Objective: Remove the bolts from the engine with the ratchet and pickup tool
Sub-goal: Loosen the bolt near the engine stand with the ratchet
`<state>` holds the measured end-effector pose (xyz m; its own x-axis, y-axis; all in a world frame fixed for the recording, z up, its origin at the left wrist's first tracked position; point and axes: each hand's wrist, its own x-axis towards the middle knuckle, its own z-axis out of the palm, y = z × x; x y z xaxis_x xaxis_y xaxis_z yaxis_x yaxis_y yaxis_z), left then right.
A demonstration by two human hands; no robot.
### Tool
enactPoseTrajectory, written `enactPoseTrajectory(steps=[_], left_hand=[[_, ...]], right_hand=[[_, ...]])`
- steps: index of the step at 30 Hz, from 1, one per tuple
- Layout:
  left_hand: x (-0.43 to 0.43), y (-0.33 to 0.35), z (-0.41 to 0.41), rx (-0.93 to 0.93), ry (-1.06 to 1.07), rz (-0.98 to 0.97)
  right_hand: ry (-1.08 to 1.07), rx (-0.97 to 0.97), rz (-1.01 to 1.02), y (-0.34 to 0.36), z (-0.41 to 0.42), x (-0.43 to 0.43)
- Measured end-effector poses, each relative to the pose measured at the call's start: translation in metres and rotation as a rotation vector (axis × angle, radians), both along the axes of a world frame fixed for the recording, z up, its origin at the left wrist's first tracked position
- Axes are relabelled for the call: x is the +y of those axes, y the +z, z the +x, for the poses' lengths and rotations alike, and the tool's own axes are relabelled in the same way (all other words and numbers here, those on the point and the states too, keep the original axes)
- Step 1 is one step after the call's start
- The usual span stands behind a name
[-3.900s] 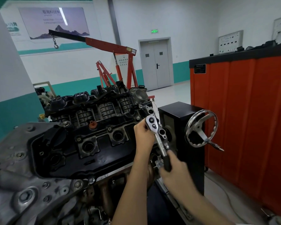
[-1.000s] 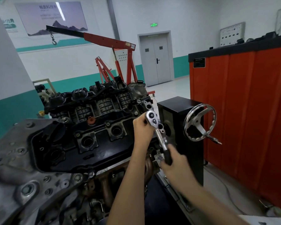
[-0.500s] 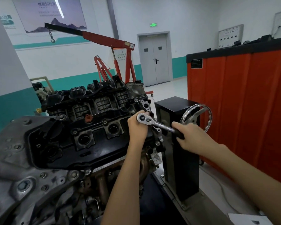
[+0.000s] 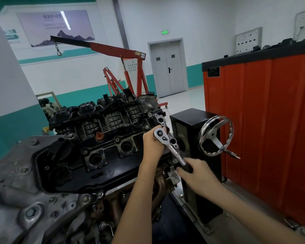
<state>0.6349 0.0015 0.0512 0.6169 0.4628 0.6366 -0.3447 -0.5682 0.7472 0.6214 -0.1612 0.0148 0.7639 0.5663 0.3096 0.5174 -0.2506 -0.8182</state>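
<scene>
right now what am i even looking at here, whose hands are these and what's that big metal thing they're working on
This is one picture from a camera worn on a person's head, looking forward and down, so the two bare hands are the wearer's own. The big metal thing is a car engine, with a black cover on top. The left hand steadies the round head of a ratchet, a wrench for turning bolts. The right hand has its grip on the ratchet's dark handle. To the right stands a black box with a chrome handwheel, beside an orange cabinet. Behind the engine is a red crane.
</scene>
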Motion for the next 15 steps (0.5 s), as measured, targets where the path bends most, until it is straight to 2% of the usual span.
enactPoseTrajectory(steps=[4, 7, 9, 12, 15], left_hand=[[0.005, 0.009, -0.009, -0.049, 0.034, 0.092], [0.005, 0.021, -0.010, -0.081, -0.028, 0.045], [0.004, 0.019, -0.008, -0.079, -0.059, 0.021], [-0.002, 0.007, -0.004, -0.069, -0.063, 0.010], [-0.012, 0.001, -0.003, -0.097, -0.053, 0.052]], right_hand=[[-0.034, -0.203, -0.232, 0.039, 0.038, -0.013], [-0.029, -0.304, -0.253, 0.058, 0.050, -0.012], [0.033, -0.198, -0.244, 0.051, 0.046, -0.012], [0.176, 0.128, -0.168, 0.023, 0.024, -0.008], [0.225, 0.395, 0.035, -0.006, -0.010, 0.007]])
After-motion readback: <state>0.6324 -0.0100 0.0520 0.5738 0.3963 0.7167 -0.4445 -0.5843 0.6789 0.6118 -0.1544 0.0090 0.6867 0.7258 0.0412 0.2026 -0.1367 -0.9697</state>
